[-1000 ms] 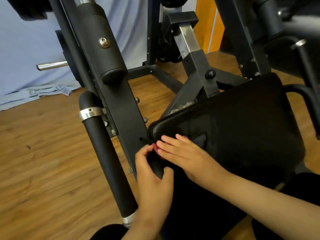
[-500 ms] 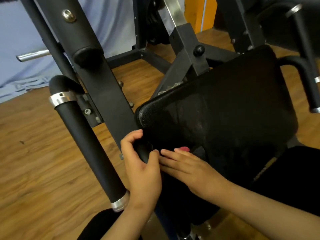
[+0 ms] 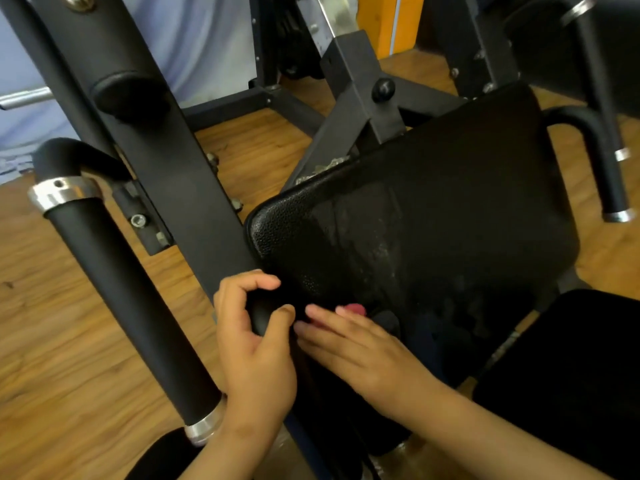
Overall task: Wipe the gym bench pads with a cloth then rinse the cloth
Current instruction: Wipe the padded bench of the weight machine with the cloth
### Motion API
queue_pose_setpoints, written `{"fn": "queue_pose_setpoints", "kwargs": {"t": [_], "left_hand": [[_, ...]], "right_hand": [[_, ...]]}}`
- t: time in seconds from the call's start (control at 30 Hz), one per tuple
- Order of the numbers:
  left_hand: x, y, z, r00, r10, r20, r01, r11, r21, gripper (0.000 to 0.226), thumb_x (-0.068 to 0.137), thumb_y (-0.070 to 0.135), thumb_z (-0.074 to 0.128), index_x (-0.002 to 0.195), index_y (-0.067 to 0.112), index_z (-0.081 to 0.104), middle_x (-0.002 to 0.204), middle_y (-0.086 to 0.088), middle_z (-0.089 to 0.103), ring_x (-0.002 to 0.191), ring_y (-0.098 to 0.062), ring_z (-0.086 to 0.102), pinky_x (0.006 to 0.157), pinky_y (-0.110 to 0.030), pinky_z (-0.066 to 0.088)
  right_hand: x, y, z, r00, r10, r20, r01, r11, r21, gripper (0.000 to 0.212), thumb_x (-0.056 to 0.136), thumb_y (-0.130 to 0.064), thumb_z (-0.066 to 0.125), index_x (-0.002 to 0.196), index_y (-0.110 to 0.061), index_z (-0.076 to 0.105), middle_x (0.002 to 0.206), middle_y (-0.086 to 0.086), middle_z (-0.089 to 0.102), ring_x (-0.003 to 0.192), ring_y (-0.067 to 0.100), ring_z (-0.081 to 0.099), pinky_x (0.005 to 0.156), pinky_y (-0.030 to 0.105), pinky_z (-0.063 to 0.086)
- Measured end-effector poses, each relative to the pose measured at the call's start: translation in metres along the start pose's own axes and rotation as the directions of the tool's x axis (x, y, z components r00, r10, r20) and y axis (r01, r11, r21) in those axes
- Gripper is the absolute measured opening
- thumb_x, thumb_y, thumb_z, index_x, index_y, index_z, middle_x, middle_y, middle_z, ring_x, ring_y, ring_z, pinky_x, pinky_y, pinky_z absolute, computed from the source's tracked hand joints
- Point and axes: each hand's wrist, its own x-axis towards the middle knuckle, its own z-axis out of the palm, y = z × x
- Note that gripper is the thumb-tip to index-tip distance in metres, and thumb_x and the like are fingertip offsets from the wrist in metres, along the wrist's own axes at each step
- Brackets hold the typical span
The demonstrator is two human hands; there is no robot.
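Observation:
The black textured bench pad (image 3: 433,209) fills the middle and right of the view, with damp streaks across its centre. My left hand (image 3: 256,344) curls its fingers and thumb round the pad's rounded near-left edge. My right hand (image 3: 360,348) lies flat, fingers straight, on the near part of the pad beside the left thumb. A small pink-red bit (image 3: 351,309) shows just past the right fingertips, next to bunched dark fabric (image 3: 389,322). Whether these are the cloth is hard to tell.
A black steel upright (image 3: 166,174) stands just left of the pad. A foam-covered handle with chrome collars (image 3: 117,285) slants down at left, and another handle (image 3: 606,157) is at right. Frame bars (image 3: 360,98) cross behind, over a wooden floor (image 3: 62,341).
My left hand has shifted from pinching at the pad's corner to gripping its rounded edge. My right hand has slid toward me along the pad. The view has dropped closer.

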Motion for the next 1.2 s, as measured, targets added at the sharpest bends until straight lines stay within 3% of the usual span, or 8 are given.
{"fn": "queue_pose_setpoints", "kwargs": {"t": [0.13, 0.23, 0.4, 0.53, 0.8, 0.97, 1.07, 1.2], "left_hand": [[0.0, -0.002, 0.0, 0.999, 0.028, 0.021, -0.028, 1.0, -0.014, 0.019, 0.07, 0.027, 0.055, 0.087, 0.035, 0.054, 0.094, 0.01, 0.054, 0.101, -0.015, 0.053, 0.091, -0.026, 0.037], [0.002, -0.002, 0.0, 0.999, 0.04, 0.023, -0.039, 0.999, -0.022, 0.019, 0.07, 0.028, 0.055, 0.085, 0.041, 0.056, 0.093, 0.013, 0.054, 0.104, -0.016, 0.053, 0.093, -0.028, 0.037], [0.003, -0.007, 0.001, 0.997, 0.071, 0.013, -0.07, 0.997, -0.03, 0.018, 0.07, 0.025, 0.055, 0.084, 0.036, 0.056, 0.092, 0.013, 0.055, 0.104, -0.019, 0.053, 0.095, -0.034, 0.035], [0.003, -0.007, 0.001, 0.998, 0.054, 0.018, -0.054, 0.998, -0.023, 0.016, 0.07, 0.025, 0.054, 0.083, 0.034, 0.055, 0.093, 0.008, 0.055, 0.107, -0.022, 0.052, 0.094, -0.03, 0.036], [0.003, -0.005, 0.001, 0.999, 0.041, 0.004, -0.041, 0.999, -0.011, 0.015, 0.069, 0.028, 0.054, 0.083, 0.035, 0.055, 0.091, 0.014, 0.054, 0.108, -0.021, 0.052, 0.097, -0.039, 0.037], [0.002, -0.005, 0.001, 0.999, 0.035, 0.013, -0.035, 0.999, -0.004, 0.014, 0.069, 0.028, 0.054, 0.082, 0.034, 0.055, 0.089, 0.014, 0.054, 0.107, -0.02, 0.052, 0.095, -0.032, 0.036], [0.003, -0.006, 0.001, 0.999, 0.042, 0.013, -0.042, 0.999, -0.003, 0.014, 0.069, 0.027, 0.054, 0.081, 0.034, 0.055, 0.089, 0.014, 0.054, 0.108, -0.017, 0.052, 0.094, -0.029, 0.036], [0.005, -0.008, 0.001, 0.997, 0.08, 0.02, -0.081, 0.997, 0.008, 0.015, 0.071, 0.027, 0.054, 0.082, 0.036, 0.056, 0.089, 0.017, 0.054, 0.107, -0.014, 0.052, 0.093, -0.021, 0.035]], "right_hand": [[0.022, 0.023, -0.004, 0.978, 0.092, -0.189, -0.11, 0.99, -0.092, 0.034, 0.097, -0.01, 0.046, 0.127, -0.013, 0.06, 0.134, 0.012, 0.053, 0.129, 0.027, 0.044, 0.106, 0.034, 0.035], [0.002, 0.012, 0.004, 0.967, 0.151, -0.206, -0.172, 0.981, -0.093, 0.032, 0.098, -0.017, 0.048, 0.129, -0.022, 0.052, 0.124, 0.004, 0.047, 0.113, 0.024, 0.047, 0.094, 0.034, 0.039], [0.028, 0.038, -0.007, 0.971, 0.081, -0.223, -0.117, 0.981, -0.154, 0.046, 0.09, -0.012, 0.061, 0.132, -0.024, 0.048, 0.115, 0.004, 0.045, 0.101, 0.024, 0.045, 0.083, 0.036, 0.042], [0.079, 0.08, -0.03, 0.868, 0.3, -0.395, -0.352, 0.934, -0.066, 0.044, 0.089, 0.001, 0.058, 0.132, -0.01, 0.057, 0.101, 0.015, 0.054, 0.088, 0.031, 0.048, 0.074, 0.045, 0.047], [0.078, 0.052, -0.024, 0.929, 0.265, -0.259, -0.279, 0.96, -0.019, 0.038, 0.09, -0.003, 0.051, 0.127, -0.001, 0.059, 0.097, 0.017, 0.055, 0.086, 0.029, 0.05, 0.07, 0.041, 0.048], [0.1, 0.071, -0.033, 0.871, 0.354, -0.34, -0.383, 0.924, -0.018, 0.04, 0.091, -0.009, 0.047, 0.129, -0.002, 0.058, 0.099, 0.015, 0.054, 0.089, 0.029, 0.049, 0.071, 0.044, 0.048], [0.085, 0.038, -0.022, 0.91, 0.32, -0.264, -0.32, 0.946, 0.044, 0.041, 0.089, -0.004, 0.052, 0.129, -0.003, 0.058, 0.1, 0.013, 0.054, 0.089, 0.026, 0.05, 0.072, 0.041, 0.048], [0.076, 0.071, -0.032, 0.928, 0.282, -0.244, -0.313, 0.944, -0.101, 0.046, 0.086, 0.003, 0.054, 0.131, -0.007, 0.058, 0.098, 0.015, 0.056, 0.084, 0.031, 0.05, 0.067, 0.046, 0.047]]}}
